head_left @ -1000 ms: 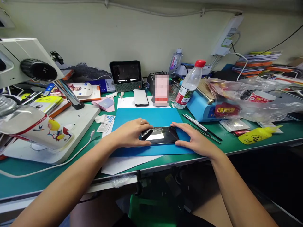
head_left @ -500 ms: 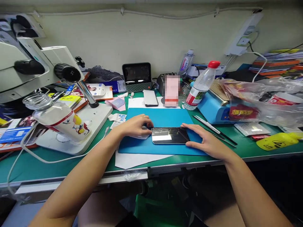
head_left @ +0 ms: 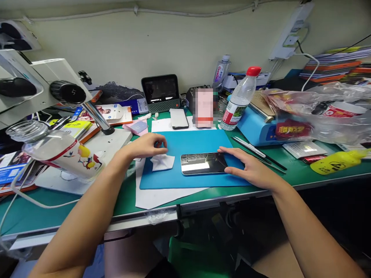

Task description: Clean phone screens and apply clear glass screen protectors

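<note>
A dark, glossy smartphone (head_left: 199,163) lies face up on a blue mat (head_left: 194,141), with light reflected across its screen. My right hand (head_left: 251,168) grips its right end, the thumb at the near edge and the fingers at the far edge. My left hand (head_left: 149,146) hovers left of the phone, apart from it, over the mat's left edge. Its fingers curl in towards the thumb; whatever is between the tips, if anything, is too small to make out. Just below those fingers, a crumpled white wipe (head_left: 162,162) lies on the mat.
To the left stand a microscope (head_left: 98,117) and an open glass bottle (head_left: 66,150). Tweezers and thin tools (head_left: 256,152) lie right of the mat, near a red-capped bottle (head_left: 236,104) and a blue device (head_left: 252,127). Behind the mat lies another phone (head_left: 179,118).
My left hand has left the phone's left corner and moved left, uncovering the white wipe. My right hand stays at the phone's right end. The view has shifted slightly.
</note>
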A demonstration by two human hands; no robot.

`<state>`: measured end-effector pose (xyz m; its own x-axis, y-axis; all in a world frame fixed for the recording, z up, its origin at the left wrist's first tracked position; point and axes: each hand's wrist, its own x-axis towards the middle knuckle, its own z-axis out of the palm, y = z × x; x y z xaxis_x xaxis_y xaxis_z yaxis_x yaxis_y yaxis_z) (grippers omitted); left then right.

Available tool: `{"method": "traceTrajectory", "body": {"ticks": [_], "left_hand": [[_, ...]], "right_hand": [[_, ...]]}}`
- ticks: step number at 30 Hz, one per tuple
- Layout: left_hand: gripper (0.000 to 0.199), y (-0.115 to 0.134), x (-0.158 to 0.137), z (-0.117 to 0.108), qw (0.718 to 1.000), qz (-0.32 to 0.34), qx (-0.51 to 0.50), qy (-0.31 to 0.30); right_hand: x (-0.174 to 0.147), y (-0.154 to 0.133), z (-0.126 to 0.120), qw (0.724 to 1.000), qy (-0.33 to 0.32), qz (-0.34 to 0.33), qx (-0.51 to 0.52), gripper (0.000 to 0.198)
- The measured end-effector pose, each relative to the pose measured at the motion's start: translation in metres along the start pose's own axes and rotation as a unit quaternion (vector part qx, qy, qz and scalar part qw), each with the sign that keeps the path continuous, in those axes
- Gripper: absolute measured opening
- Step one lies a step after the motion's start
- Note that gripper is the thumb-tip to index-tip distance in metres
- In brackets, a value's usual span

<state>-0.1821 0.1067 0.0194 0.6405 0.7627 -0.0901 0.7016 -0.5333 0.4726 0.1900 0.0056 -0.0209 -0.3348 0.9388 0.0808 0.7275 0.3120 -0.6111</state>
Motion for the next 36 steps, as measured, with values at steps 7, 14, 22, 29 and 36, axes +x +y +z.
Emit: {"method": "traceTrajectory", "body": {"ticks": [7,14,22,29,36], "left_hand": [[0.046,0.004,-0.008,-0.004,0.993,-0.057,0.021,-0.097],[0.022,0.007,-0.004,0.001,0.997,-0.031,-0.016,-0.073],[0.016,0.025,0.002,0.021,0.986,0.115,-0.098,0.070],[0.014,0.030,0.005,0.034,0.987,0.159,0.003,0.024],[0.010,0.040,0.007,0.033,0.988,0.149,0.032,0.002]], "right_hand": [[-0.001,0.000,-0.002,1.000,0.005,0.012,0.011,0.070],[0.000,0.001,-0.001,1.000,0.007,0.017,0.007,0.068],[0.001,0.000,0.000,1.000,0.018,0.014,-0.002,0.065],[0.003,0.000,-0.001,1.000,0.020,0.018,0.001,0.066],[0.005,0.001,0.001,0.999,0.035,0.009,0.037,0.069]]}}
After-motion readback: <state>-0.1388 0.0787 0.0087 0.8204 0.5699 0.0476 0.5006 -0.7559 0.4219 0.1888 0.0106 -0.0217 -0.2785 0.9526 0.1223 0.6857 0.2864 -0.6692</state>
